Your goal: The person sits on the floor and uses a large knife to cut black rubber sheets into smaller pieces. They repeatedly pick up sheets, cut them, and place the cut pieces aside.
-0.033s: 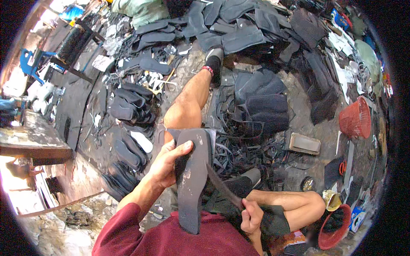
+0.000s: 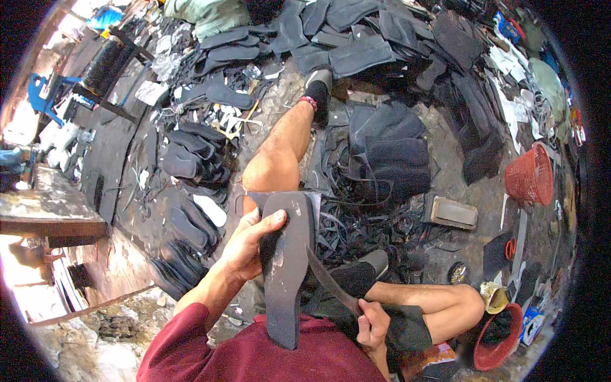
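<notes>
My left hand (image 2: 245, 245) grips a dark grey shoe sole (image 2: 281, 267), thumb on its upper face and fingers behind. It stands lengthwise over my lap, its narrower end against my maroon shirt. Behind its wide end shows the edge of a dark sheet (image 2: 253, 202). My right hand (image 2: 373, 323) is closed on a thin, curved dark strip (image 2: 335, 286). The strip's tapered tip reaches the sole's right edge; whether it is a blade or a strip of sole material I cannot tell.
Black offcuts (image 2: 340, 229) lie between my legs. Stacked soles (image 2: 191, 226) are at the left, with piled dark sheets (image 2: 363, 57) at the far side. A beige block (image 2: 454, 213), red basket (image 2: 529, 173), yellowish can (image 2: 494, 298) and red tub (image 2: 487, 363) stand to the right.
The curved strip shows more sharply now, and its middle sits slightly lower. My right hand has shifted only slightly; my left hand keeps its hold on the sole.
</notes>
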Motion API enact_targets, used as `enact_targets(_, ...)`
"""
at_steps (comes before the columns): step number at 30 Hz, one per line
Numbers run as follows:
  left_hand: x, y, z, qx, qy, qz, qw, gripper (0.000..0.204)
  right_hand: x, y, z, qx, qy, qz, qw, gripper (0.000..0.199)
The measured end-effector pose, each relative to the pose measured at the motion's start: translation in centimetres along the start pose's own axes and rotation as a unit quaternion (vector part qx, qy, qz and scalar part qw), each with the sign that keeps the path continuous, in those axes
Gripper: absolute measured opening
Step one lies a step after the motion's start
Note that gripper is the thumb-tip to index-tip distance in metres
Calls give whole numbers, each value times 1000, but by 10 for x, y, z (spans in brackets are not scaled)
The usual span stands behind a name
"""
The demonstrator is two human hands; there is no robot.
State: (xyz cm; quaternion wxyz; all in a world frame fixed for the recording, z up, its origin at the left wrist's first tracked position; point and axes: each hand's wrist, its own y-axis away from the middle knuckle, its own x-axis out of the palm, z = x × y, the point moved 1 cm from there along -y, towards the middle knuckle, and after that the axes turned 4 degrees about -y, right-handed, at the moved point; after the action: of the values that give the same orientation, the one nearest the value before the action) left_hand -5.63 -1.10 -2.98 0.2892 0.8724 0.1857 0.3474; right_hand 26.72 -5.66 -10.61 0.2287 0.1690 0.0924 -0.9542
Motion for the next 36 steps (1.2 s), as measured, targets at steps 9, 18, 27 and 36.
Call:
enact_targets(9, 7, -12, -4, 15, -88, 13, 996, 46, 29, -112, 12, -37, 28, -16, 999, 41)
enact_targets(18, -3, -15, -16, -14, -126, 35, 991, 31, -25, -216, 52, -65, 16, 205, 976, 33)
enact_targets(27, -3, -18, -25, -17, -267, 88, 960, 35, -26, -280, 75, -101, 86, 355, 925, 32)
enact_targets(36, -7, -27, -30, -70, -386, 195, 899, 72, 3, -283, 53, -134, -50, 325, 935, 29)
